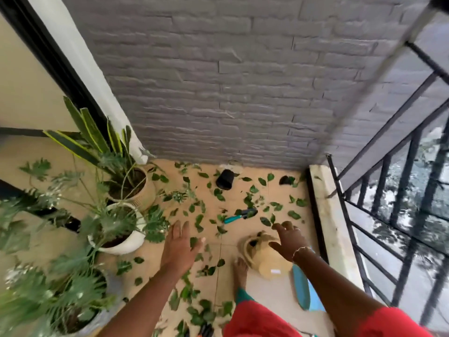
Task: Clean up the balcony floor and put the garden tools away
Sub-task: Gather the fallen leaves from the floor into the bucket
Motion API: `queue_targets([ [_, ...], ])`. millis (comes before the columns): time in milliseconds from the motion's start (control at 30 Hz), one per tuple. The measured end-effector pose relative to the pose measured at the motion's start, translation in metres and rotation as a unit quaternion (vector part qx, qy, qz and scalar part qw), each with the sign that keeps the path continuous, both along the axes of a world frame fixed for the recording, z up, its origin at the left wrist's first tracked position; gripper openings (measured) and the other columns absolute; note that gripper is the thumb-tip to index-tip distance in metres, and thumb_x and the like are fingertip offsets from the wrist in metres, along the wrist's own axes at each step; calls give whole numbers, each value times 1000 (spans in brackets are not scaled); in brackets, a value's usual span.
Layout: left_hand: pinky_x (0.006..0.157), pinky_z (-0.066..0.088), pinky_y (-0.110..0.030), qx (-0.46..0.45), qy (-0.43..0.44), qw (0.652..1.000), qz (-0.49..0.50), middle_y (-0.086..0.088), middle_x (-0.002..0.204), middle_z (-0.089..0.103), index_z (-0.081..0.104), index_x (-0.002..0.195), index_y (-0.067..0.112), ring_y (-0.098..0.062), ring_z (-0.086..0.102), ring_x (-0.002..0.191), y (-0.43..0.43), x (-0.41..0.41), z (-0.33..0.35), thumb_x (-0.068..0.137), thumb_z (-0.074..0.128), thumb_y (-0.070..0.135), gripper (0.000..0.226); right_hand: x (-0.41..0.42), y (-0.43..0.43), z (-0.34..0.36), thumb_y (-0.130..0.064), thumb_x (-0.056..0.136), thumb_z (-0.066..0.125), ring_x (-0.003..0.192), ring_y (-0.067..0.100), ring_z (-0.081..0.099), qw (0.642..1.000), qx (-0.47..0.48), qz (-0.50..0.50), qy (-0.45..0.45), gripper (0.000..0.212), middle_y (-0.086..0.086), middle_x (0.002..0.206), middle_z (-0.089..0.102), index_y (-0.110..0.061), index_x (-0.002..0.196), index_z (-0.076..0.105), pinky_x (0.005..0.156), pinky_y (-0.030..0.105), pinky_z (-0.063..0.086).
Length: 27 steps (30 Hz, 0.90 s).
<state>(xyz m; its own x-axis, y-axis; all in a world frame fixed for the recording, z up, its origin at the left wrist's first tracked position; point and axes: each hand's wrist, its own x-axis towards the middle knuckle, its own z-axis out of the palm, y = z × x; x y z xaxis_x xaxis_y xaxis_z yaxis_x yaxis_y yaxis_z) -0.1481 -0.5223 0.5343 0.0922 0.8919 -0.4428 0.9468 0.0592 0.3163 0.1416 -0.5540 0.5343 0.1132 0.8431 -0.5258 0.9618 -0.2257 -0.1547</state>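
Observation:
Green leaves [199, 221] lie scattered over the tan balcony floor [226, 249]. A teal-handled garden tool [239, 216] rests among them in the middle. A woven straw basket [263, 259] lies tipped on its side by my bare foot [240, 271]. My right hand [288, 242] hovers over the basket with fingers spread, holding nothing. My left hand [181, 245] is stretched out flat above the leaves, empty. A teal dustpan [303, 291] lies behind the basket near the curb.
Potted plants crowd the left: a tan pot [143, 190], a white pot [124, 242] and more below. A black pot [224, 180] lies tipped by the grey brick wall [218, 93]. A stone curb [332, 220] and black railing [398, 215] bound the right.

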Motion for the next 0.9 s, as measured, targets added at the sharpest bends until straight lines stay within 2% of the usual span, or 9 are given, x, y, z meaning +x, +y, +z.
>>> queue_targets([
  [133, 117, 13, -36, -21, 31, 999, -20, -11, 159, -5, 3, 152, 15, -28, -2, 146, 67, 12, 7, 96, 33, 54, 75, 19, 80, -2, -44, 90, 52, 119, 29, 46, 1000, -7, -2, 6, 55, 10, 135, 40, -21, 136, 36, 94, 32, 41],
  [233, 116, 13, -34, -5, 45, 999, -30, -12, 159, -3, 6, 152, 14, -27, 0, 146, 116, 19, 14, 97, 32, 52, 72, 25, 134, 2, -44, 90, 52, 117, 30, 49, 1000, -5, 8, 15, 55, 11, 134, 40, -20, 137, 36, 93, 32, 43],
  [367, 116, 16, -35, 4, 31, 999, 12, -12, 159, 1, 12, 151, 15, -27, 4, 146, 162, 15, 14, 97, 33, 51, 68, 24, 194, 8, -38, 91, 52, 115, 30, 49, 999, -3, 32, 12, 50, 11, 130, 41, -19, 135, 38, 93, 36, 46],
  [633, 114, 21, -34, -24, 28, 997, 70, -15, 154, 14, 20, 148, 13, -28, 10, 144, 216, -24, -6, 97, 37, 49, 65, -16, 284, 1, -34, 92, 51, 118, 31, 48, 997, -13, 71, 25, 50, 11, 133, 38, -19, 137, 36, 94, 34, 42],
  [900, 112, 21, -32, -22, 4, 997, 74, -16, 152, 20, 20, 148, 10, -28, 17, 141, 338, -78, -31, 97, 36, 49, 66, -66, 401, -7, -39, 91, 52, 119, 27, 47, 994, -37, 98, -15, 52, 8, 133, 39, -23, 138, 36, 98, 32, 41],
])
